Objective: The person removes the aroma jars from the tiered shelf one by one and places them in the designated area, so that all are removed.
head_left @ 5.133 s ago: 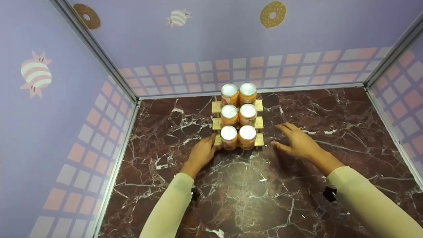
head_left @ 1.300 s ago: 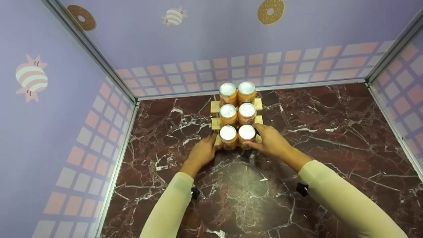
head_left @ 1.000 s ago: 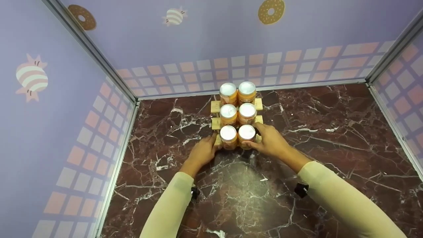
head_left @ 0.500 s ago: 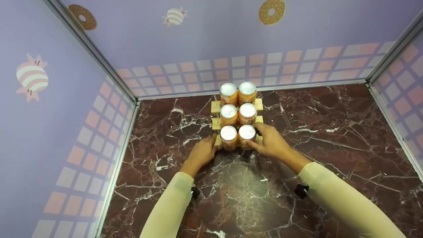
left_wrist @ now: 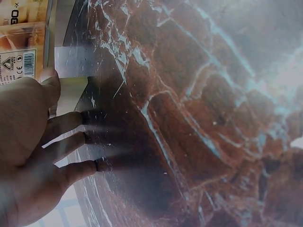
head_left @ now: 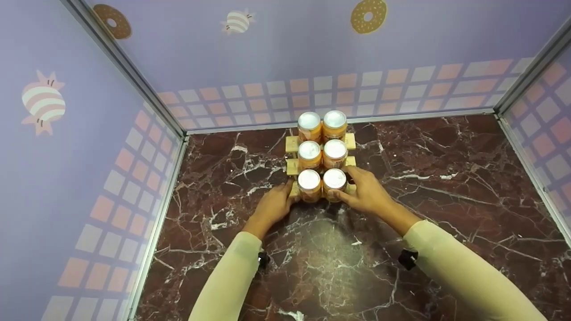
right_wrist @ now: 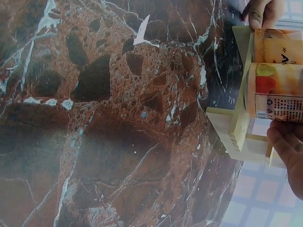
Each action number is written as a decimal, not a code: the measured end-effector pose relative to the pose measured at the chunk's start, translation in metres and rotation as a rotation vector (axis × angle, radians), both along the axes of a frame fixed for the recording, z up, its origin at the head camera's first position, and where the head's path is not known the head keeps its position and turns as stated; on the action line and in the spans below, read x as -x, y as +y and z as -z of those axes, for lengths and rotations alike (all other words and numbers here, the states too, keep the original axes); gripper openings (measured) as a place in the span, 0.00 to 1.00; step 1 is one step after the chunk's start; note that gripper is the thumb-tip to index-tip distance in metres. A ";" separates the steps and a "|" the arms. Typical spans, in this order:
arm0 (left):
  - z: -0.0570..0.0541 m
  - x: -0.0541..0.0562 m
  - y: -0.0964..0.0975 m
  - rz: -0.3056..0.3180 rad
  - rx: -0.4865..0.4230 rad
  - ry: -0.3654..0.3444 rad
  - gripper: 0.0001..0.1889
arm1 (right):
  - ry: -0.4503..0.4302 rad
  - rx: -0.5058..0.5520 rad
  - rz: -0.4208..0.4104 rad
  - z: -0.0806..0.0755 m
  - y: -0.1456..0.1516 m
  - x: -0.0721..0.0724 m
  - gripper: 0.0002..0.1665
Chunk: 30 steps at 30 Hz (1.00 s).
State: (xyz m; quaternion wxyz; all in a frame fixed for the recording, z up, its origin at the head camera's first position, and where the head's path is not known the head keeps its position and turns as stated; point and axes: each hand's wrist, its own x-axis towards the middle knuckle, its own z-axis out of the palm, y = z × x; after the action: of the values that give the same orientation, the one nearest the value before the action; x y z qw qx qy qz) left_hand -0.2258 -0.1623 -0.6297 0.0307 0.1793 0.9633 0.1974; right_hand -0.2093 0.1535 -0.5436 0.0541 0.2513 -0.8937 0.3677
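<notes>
Orange cans with pale round tops stand upright in pairs on a light wooden stepped stand (head_left: pixel 292 167). In the head view my right hand (head_left: pixel 368 192) grips the front right can (head_left: pixel 334 179), thumb at its near side and fingers round its right side. The right wrist view shows that can (right_wrist: pixel 279 92) on the wooden front board, held by the right fingers (right_wrist: pixel 284 142). My left hand (head_left: pixel 273 204) holds the left end of the front board between thumb and index finger. Its other fingers (left_wrist: pixel 71 142) are spread near the tabletop. The front left can (head_left: pixel 309 180) stands beside the gripped one.
The stand is on a dark red marbled tabletop (head_left: pixel 232 196), close to the back wall (head_left: pixel 285 53). Purple panels with pink and white squares also rise at left and right. A small white scrap (head_left: pixel 356 243) lies in front of the stand.
Since the earliest frame my right hand has moved left from the tabletop and taken hold of the front right can. Over the last second both hands and the cans have hardly moved.
</notes>
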 end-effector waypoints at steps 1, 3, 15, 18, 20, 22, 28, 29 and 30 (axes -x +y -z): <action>0.007 0.002 -0.002 0.003 0.002 0.019 0.35 | -0.009 -0.003 0.002 0.000 0.000 0.000 0.35; 0.019 0.008 -0.003 0.002 0.023 0.026 0.36 | -0.020 -0.009 0.008 0.000 0.000 0.000 0.36; 0.031 0.012 -0.005 -0.018 -0.022 0.012 0.37 | -0.047 -0.047 0.053 0.003 -0.006 0.000 0.44; 0.034 0.014 -0.006 -0.012 -0.004 0.011 0.38 | -0.065 -0.063 0.076 0.004 -0.008 0.000 0.44; 0.039 0.017 -0.006 -0.014 0.017 0.014 0.38 | -0.075 -0.070 0.090 0.005 -0.009 0.000 0.44; 0.043 0.020 -0.007 -0.013 0.040 0.022 0.37 | -0.079 -0.073 0.098 0.005 -0.010 0.000 0.44; 0.035 0.016 -0.006 -0.016 0.032 0.016 0.37 | -0.079 -0.068 0.099 0.006 -0.010 0.000 0.40; 0.032 0.014 -0.005 -0.016 0.022 0.015 0.37 | -0.076 -0.072 0.098 0.005 -0.009 0.000 0.40; 0.026 0.012 -0.004 -0.016 0.009 0.005 0.37 | -0.073 -0.074 0.097 0.005 -0.008 0.000 0.40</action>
State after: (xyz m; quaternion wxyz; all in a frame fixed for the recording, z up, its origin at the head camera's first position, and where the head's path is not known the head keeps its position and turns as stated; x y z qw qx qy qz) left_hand -0.2379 -0.1661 -0.6558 0.0276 0.1721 0.9657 0.1926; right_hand -0.2091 0.1451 -0.5489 0.0299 0.1962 -0.9191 0.3404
